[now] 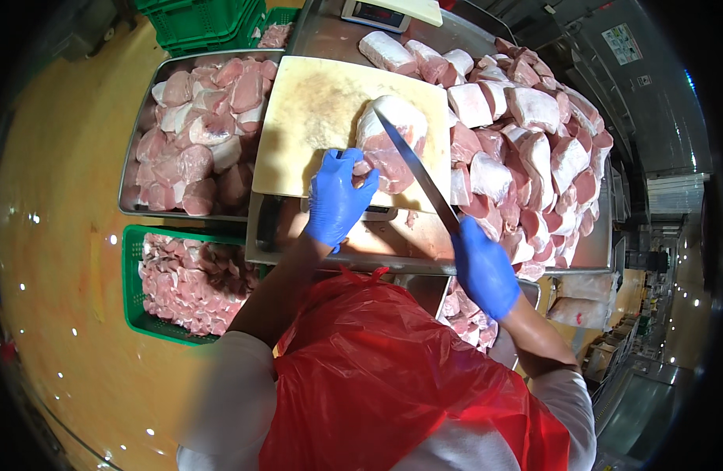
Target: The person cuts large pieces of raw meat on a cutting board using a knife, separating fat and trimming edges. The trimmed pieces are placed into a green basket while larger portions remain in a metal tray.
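Note:
A thick piece of raw pork (391, 161) with a white fat layer lies on the cream cutting board (298, 110). At its lower left edge my left hand (338, 196), in a blue glove, has its fingers bent and gripping the meat. My right hand (485, 271), gloved in blue too, is wrapped round the handle of a long knife (416, 166). The blade slants up and left over the right side of the piece, with its tip above the fat. Whether the edge touches the meat I cannot tell.
A large heap of pork pieces (526, 149) lies right of the board. On the left stand a metal tray (124, 177) of pork cuts and a green crate (132, 290) of small trimmings. Stacked green crates (196, 23) and a scale (377, 16) are at the back.

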`<state>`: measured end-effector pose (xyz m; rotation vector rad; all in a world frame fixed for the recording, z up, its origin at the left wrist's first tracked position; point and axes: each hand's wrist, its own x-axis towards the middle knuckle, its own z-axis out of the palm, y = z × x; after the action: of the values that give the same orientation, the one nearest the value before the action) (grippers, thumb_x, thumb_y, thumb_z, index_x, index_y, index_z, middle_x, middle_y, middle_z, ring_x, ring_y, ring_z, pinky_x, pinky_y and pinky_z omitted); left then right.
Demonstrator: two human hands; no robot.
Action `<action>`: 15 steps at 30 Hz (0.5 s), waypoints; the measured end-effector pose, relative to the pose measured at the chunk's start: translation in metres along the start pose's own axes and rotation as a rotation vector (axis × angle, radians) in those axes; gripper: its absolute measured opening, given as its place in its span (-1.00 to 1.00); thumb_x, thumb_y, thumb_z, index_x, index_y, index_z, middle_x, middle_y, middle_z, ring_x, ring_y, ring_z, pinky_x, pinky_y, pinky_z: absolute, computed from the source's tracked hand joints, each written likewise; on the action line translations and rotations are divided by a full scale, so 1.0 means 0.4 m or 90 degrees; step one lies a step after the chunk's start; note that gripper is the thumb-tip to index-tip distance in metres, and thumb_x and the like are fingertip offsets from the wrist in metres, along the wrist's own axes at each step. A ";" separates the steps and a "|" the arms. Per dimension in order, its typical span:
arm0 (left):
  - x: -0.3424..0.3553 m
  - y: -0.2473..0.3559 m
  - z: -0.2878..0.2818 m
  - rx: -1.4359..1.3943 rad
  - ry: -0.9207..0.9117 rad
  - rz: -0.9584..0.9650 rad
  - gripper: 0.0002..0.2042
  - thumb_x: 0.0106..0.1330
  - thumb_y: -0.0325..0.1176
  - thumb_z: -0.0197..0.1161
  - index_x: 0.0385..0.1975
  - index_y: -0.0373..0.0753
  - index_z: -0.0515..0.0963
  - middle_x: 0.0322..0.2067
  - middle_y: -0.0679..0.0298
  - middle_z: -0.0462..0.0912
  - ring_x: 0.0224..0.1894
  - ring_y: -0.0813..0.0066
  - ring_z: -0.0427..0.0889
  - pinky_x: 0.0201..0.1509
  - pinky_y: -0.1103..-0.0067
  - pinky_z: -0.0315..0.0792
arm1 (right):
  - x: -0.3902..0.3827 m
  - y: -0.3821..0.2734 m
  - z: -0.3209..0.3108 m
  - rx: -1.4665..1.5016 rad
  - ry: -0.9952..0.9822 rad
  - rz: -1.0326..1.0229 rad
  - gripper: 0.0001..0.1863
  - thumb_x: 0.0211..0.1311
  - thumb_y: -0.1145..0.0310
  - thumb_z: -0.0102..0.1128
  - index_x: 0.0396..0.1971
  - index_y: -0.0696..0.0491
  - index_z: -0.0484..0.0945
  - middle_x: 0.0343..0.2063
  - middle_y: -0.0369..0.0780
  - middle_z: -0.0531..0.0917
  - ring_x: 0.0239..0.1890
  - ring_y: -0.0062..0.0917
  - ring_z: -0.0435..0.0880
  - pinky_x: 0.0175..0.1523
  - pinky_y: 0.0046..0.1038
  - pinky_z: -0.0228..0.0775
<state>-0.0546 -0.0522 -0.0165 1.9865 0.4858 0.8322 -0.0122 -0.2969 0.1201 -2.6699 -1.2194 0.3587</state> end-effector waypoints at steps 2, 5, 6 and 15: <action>0.012 -0.013 0.016 0.106 -0.016 0.007 -0.85 0.07 -0.62 0.36 -0.37 -0.33 0.57 -0.49 0.18 0.53 -0.44 0.47 0.53 -0.36 0.53 0.47 | 0.093 -0.039 0.037 0.043 0.062 -0.048 -0.69 0.23 0.56 0.10 -0.07 0.14 0.26 -0.28 0.15 0.57 -0.33 0.14 0.63 -0.29 0.04 0.46; -0.006 -0.044 0.012 -0.085 0.056 -0.012 -0.85 0.03 -0.56 0.33 -0.45 -0.27 0.48 -0.52 0.11 0.50 -0.52 0.25 0.50 -0.37 0.39 0.47 | 0.232 -0.096 0.107 0.073 0.077 -0.020 -0.74 0.28 0.51 0.01 -0.06 0.15 0.27 -0.31 0.16 0.63 -0.26 0.10 0.66 -0.21 0.03 0.50; -0.014 -0.047 0.007 -0.052 0.076 -0.005 -0.86 0.03 -0.56 0.33 -0.47 -0.27 0.49 -0.57 0.13 0.49 -0.53 0.25 0.51 -0.38 0.39 0.46 | 0.271 -0.112 0.127 0.088 0.058 -0.030 -0.77 0.31 0.49 -0.02 -0.06 0.15 0.29 -0.30 0.18 0.64 -0.26 0.10 0.68 -0.20 0.01 0.52; -0.049 -0.076 -0.149 0.003 0.050 -0.129 -0.89 0.02 -0.55 0.31 -0.46 -0.26 0.53 -0.55 0.31 0.52 -0.50 0.57 0.44 -0.35 0.54 0.41 | -0.021 0.130 0.088 -0.101 -0.188 0.002 -0.74 0.37 0.44 -0.02 0.02 0.08 0.31 -0.32 0.09 0.66 -0.33 0.06 0.70 -0.27 -0.03 0.56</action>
<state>-0.1116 -0.0134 -0.0276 1.8771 0.7224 0.7828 0.0096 -0.3345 0.0740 -2.8277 -1.3770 0.7068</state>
